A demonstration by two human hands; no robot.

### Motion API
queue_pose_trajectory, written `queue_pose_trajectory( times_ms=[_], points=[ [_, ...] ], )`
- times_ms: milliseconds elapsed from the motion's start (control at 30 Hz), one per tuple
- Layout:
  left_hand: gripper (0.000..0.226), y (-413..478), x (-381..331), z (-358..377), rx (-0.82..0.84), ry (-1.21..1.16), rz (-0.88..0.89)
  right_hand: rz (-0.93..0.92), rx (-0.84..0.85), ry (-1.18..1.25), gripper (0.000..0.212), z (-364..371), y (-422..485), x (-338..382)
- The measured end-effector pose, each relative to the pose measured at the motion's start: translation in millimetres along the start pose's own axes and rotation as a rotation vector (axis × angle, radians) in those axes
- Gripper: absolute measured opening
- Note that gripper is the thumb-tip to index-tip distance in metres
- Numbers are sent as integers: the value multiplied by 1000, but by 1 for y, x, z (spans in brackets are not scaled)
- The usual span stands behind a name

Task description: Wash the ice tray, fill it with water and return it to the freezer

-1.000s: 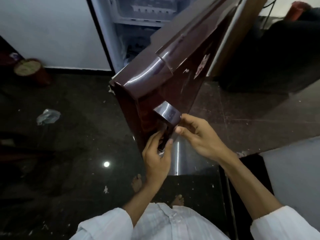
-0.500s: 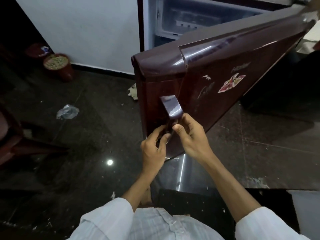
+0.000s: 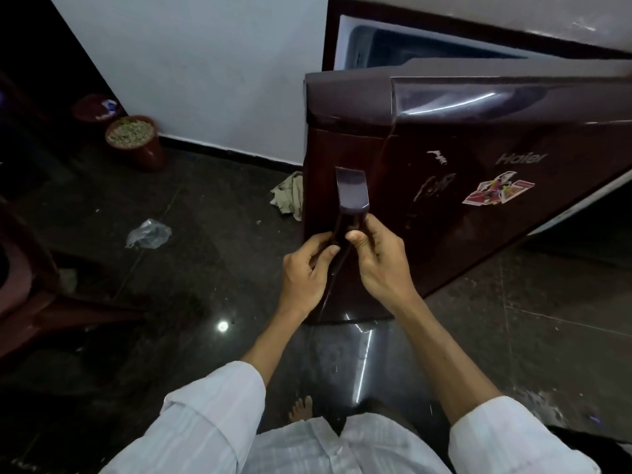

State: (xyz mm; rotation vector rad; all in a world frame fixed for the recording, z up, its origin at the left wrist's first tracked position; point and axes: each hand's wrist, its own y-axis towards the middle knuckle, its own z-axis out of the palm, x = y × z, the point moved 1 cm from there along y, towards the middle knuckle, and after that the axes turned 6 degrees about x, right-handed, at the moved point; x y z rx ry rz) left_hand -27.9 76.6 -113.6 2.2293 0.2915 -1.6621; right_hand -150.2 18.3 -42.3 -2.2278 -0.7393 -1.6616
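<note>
The ice tray cannot be made out anywhere. The freezer compartment (image 3: 427, 46), beyond both hands, is largely screened by the top edge of the fridge door (image 3: 478, 138); its contents cannot be told. The door runs out of frame to the right of the right hand (image 3: 383, 268). The lower part of the door handle (image 3: 352, 196) is covered by the left hand (image 3: 304, 271) and the right hand; fingertips of both are hidden behind it. A chair (image 3: 30, 289), far left of the left hand, is cut by the frame edge. A brown pot (image 3: 135, 138), beyond the left hand, holds contents too small to identify.
</note>
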Motion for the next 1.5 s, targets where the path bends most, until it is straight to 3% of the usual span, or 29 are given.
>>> queue_pose_trajectory(
  times_ms=[400, 533, 633, 1167, 1267, 1500],
  points=[
    [29, 92, 11, -6, -70, 44, -58, -26, 53, 14, 22, -6, 103, -11],
    [27, 120, 10, -7, -83, 80, -62, -32, 85, 41, 33, -12, 130, -9],
    [26, 133, 11, -6, -90, 87, -66, -28, 88, 27, 25, -14, 145, -15],
    [28, 146, 14, -19, 11, 225, 92, 59, -222, -24, 25, 7, 139, -33],
    [39, 137, 12, -20, 6, 332, 80, 151, -254, -205, 29, 15, 117, -47],
    [67, 90, 39, -16, 151, 725, 192, 315, -225, -653, 63, 29, 60, -77]
  ],
)
